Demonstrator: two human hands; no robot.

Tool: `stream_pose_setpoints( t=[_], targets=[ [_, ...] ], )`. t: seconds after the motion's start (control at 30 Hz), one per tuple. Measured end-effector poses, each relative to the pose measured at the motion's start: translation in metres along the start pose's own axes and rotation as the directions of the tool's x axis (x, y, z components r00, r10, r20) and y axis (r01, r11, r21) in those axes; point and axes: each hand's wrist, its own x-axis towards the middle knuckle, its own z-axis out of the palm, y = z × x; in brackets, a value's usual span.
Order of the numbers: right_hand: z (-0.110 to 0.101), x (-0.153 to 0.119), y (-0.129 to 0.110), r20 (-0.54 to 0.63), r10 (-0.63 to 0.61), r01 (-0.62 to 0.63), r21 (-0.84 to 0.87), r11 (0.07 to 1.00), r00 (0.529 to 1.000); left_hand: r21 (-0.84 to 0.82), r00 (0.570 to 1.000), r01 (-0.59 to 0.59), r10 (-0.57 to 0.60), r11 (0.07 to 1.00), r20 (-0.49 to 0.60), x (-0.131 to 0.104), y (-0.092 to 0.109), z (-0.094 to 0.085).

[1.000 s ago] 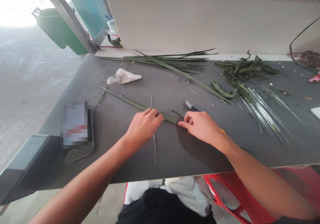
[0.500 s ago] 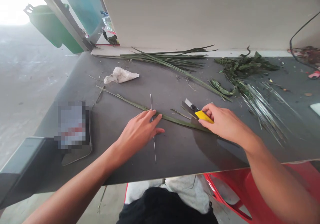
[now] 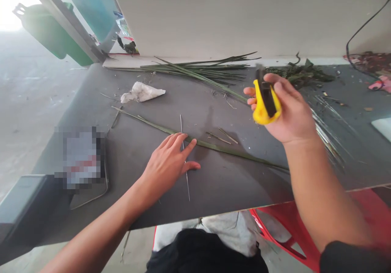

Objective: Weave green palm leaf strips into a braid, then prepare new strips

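Note:
My left hand (image 3: 171, 159) lies with fingers stretched out on a long green leaf strip (image 3: 226, 147), pressing it to the grey tabletop. A thin metal wire (image 3: 187, 183) crosses the strip under that hand. Raised above the table, my right hand (image 3: 293, 110) is closed around a yellow utility knife (image 3: 265, 102), its blade end pointing up and blurred. Two short cut leaf pieces (image 3: 222, 137) lie just beyond the strip.
At the back lies a bundle of long leaf strips (image 3: 195, 73). Woven dark leaves (image 3: 311, 73) and several thin wires (image 3: 328, 140) are on the right. A crumpled white tissue (image 3: 142, 92) and a blurred-out device (image 3: 82, 159) sit left. A red chair (image 3: 281, 228) stands at the front edge.
My right hand has lifted off the table with the utility knife, rising and turning so the knife points up. My left hand stays on the leaf strip.

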Motion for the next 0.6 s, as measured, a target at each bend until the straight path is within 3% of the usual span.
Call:
stream_pose_setpoints(
  t=[0.13, 0.27, 0.43, 0.6],
  targets=[
    [0.008, -0.005, 0.012, 0.07, 0.118, -0.124, 0.092, 0.988, 0.99, 0.003, 1.0, 0.018, -0.018, 1.0, 0.004, -0.001, 0.0, 0.0],
    [0.022, -0.015, 0.028, 0.16, 0.115, -0.133, 0.102, 0.986, 0.98, -0.01, 0.999, 0.035, -0.035, 0.999, 0.01, -0.002, -0.001, 0.0],
    [0.046, -0.029, 0.049, 0.053, 0.07, -0.07, 0.001, 0.998, 0.996, -0.021, 0.998, 0.04, -0.039, 0.999, 0.046, -0.003, -0.003, -0.001],
    [0.058, -0.04, 0.058, 0.143, 0.074, -0.044, -0.203, 0.978, 0.987, -0.031, 0.997, 0.048, -0.046, 0.998, 0.057, -0.002, -0.004, -0.004]
  ],
)
